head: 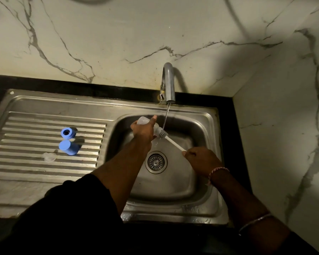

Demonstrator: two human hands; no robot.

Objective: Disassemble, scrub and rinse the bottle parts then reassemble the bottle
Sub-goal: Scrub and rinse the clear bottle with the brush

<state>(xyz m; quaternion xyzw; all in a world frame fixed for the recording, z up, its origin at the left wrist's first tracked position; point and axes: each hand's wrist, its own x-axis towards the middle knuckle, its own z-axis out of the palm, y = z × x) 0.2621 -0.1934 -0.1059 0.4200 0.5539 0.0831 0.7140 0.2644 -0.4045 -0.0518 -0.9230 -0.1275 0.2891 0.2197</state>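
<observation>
Marble wall (118,43) backs a dark surface (44,82) carrying the steel sink (208,126). Drainboard (35,162), left: ring (68,133), cap (69,147) and clear teat (50,156) parked apart, out of the splash. Bottle (143,120) held over the basin, tilted mouth-down toward the tap (168,83) stream, likely so water drains. Left hand (143,132) fingers wrapped round the bottle; right hand (201,160) fisted on the brush (170,140), head at the bottle mouth. Basin walls sit close; stroke room runs toward the right rim. Scrubbing stage, I judge.
</observation>
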